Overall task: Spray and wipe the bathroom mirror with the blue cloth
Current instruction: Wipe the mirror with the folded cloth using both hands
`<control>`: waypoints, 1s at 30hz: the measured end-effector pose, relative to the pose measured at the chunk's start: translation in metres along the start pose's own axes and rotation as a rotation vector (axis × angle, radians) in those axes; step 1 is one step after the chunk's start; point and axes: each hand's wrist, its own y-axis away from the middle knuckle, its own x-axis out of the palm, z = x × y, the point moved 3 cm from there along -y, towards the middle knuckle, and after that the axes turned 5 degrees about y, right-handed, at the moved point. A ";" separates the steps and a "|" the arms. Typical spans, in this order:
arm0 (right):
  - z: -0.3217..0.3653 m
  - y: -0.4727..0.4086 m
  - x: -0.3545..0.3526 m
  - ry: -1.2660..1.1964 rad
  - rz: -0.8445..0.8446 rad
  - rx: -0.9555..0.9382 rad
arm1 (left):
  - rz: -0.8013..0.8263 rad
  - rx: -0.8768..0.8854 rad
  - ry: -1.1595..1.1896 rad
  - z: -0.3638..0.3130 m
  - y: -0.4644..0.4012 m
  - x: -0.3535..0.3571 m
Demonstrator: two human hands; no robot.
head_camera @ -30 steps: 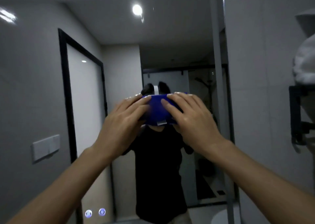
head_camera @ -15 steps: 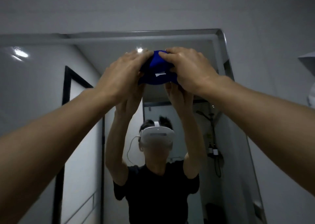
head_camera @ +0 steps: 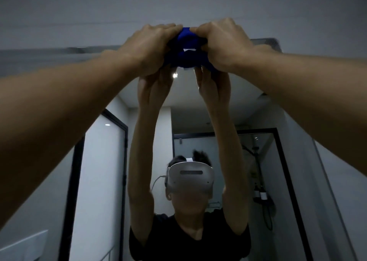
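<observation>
Overhead, both arms reach up to the upper centre of the frame, where the blue cloth is bunched between the two hands at the top edge of the mirror. Left hand: fingers curled over the cloth's left side, gripping it. Right hand: fingers curled over its right side, likewise gripping. The hands sit close together with only a strip of blue fabric and a small white tag showing between them. Cloth is pressed at the glass just where the mirror's metal frame meets the grey wall above. Lower centre, the reflection shows a person in a black shirt wearing a white headset, arms raised. Dark-framed door reflected at lower left; shower fittings reflected at lower right.
</observation>
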 end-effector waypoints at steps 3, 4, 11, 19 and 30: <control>0.018 -0.004 0.010 -0.040 -0.024 -0.041 | -0.008 -0.002 -0.034 0.019 0.012 -0.006; 0.026 -0.008 0.013 -0.040 -0.025 -0.061 | -0.009 -0.020 -0.047 0.028 0.017 -0.008; 0.069 -0.031 0.028 -0.011 0.011 -0.089 | 0.023 -0.019 -0.080 0.073 0.043 -0.022; 0.089 -0.018 0.030 0.081 0.041 -0.117 | -0.001 0.018 -0.061 0.084 0.063 -0.028; 0.107 0.057 0.029 0.141 0.224 -0.210 | 0.172 0.064 0.000 0.075 0.137 -0.019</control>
